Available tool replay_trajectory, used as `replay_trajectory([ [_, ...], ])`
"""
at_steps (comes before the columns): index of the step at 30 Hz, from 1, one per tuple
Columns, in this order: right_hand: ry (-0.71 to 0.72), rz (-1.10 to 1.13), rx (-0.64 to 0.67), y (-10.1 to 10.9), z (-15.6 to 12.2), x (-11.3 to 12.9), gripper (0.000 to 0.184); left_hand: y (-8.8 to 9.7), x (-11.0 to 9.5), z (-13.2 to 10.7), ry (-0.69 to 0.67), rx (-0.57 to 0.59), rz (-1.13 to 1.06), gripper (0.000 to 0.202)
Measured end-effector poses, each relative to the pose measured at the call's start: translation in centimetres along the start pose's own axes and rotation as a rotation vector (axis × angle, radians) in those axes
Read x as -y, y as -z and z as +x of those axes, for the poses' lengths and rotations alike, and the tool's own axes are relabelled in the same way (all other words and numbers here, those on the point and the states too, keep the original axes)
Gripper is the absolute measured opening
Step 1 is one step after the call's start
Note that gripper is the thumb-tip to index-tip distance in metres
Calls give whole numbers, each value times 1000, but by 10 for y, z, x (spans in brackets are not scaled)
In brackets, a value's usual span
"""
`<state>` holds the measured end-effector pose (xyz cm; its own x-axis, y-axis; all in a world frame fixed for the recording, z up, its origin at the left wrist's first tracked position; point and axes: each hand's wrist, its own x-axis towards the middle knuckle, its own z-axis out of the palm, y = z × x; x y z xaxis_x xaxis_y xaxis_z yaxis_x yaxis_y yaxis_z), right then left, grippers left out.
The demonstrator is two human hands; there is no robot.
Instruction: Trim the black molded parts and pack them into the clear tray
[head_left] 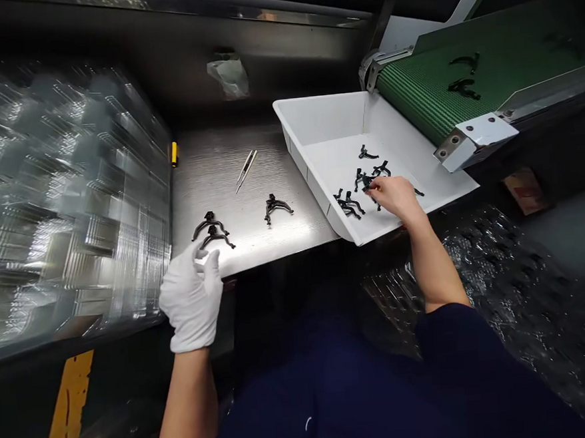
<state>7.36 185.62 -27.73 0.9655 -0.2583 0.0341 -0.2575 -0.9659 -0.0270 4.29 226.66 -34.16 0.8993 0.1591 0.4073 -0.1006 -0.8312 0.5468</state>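
My left hand [192,298], in a white cotton glove, hangs just below the front edge of a brushed steel table [220,184], with thumb and fingers apart. Its fingertips are right by two overlapping black plastic parts [212,229], and it holds nothing. A third such part [276,208] lies further right. My ungloved right hand [394,195] reaches into a white plastic tray [326,126] and pinches a black part [367,184]. Several similar parts [349,205] lie loose around it on the tray floor. Metal tweezers [246,171] rest on the table.
A green conveyor belt [482,72] carrying two black parts ends above the tray's far side. A stack of clear formed plastic trays [60,195] rises on the left. Bubble wrap [482,279] lies at lower right, and a plastic bag [227,77] hangs behind the table.
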Motion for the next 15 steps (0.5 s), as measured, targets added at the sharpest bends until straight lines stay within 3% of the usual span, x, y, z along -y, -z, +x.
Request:
replay_trajectory([
  [2, 137, 224, -248, 9, -28, 8, 23, 4, -12, -15, -1, 68, -211, 40],
  [3, 286, 358, -344, 12, -44, 16, 21, 6, -20, -23, 27, 154, -357, 39],
  [5, 684, 547, -401, 15, -74, 39, 17, 8, -38, -37, 143, 476, -688, 40],
  [7, 1037, 572, -361, 13, -96, 66, 17, 8, -55, -48, 302, 898, -982, 50],
  [9, 1245, 505, -323, 7, -108, 91, 21, 6, -67, -55, 471, 1185, -1194, 56],
  [11, 1333, 443, -266, -1, -111, 109, 25, 3, -71, -59, 559, 1271, -1318, 49],
  [15, 1332, 563, -16, -11, -105, 121, 26, 3, -63, -63, 474, 1166, -1245, 34],
])
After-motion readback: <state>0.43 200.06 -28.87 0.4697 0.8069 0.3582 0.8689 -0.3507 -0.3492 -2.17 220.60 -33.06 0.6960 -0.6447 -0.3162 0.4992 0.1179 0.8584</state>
